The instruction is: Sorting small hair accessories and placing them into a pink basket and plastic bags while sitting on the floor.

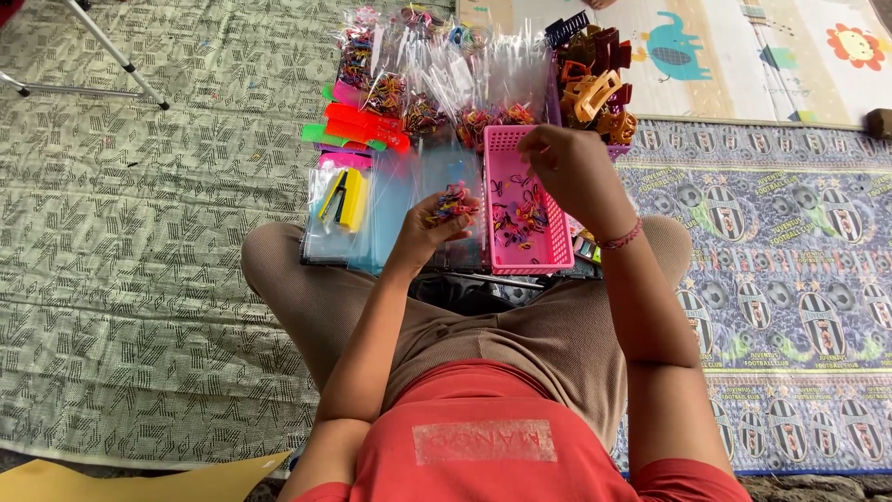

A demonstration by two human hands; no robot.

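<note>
Head view shows a clump of small coloured elastic bands (452, 202) cupped in the left hand (432, 226), fingers curled loosely around it, just beside the pink basket (560, 249). Right hand (569, 165) hovers over the basket's far end, fingertips pinched, though on what I cannot tell. Loosely cupped, bands could spill onto the clear plastic bags (390, 200).
</note>
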